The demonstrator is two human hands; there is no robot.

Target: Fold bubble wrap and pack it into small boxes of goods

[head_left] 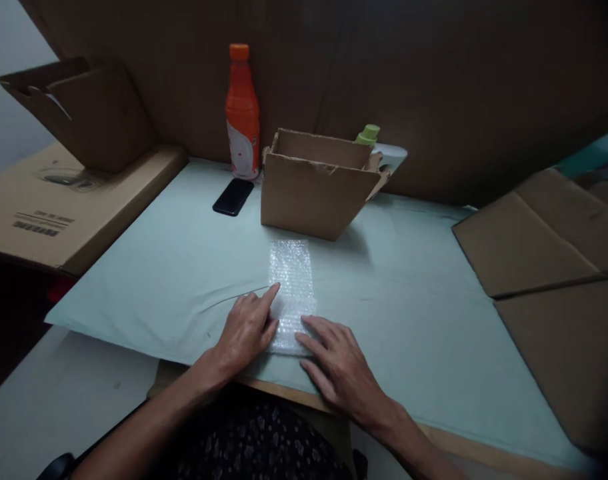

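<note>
A clear strip of bubble wrap [291, 267] lies flat on the pale green cloth, its long side pointing away from me. My left hand [247, 327] rests at its left edge, index finger stretched forward and thumb apart, with the other fingers partly hidden. On the near right part of the wrap, my right hand [337, 357] has its fingers spread, fingertips touching the plastic and thumb close to the near edge. Neither hand grips anything. Just beyond the wrap's far end stands an open cardboard box [309, 197].
An orange bottle [241, 113] and a black phone [233, 197] are left of the box. Behind it shows a green-capped container [368, 133]. Cardboard boxes flank the cloth-covered table [409, 320]: a flat carton [79, 200] at left, large flaps [539, 233] at right.
</note>
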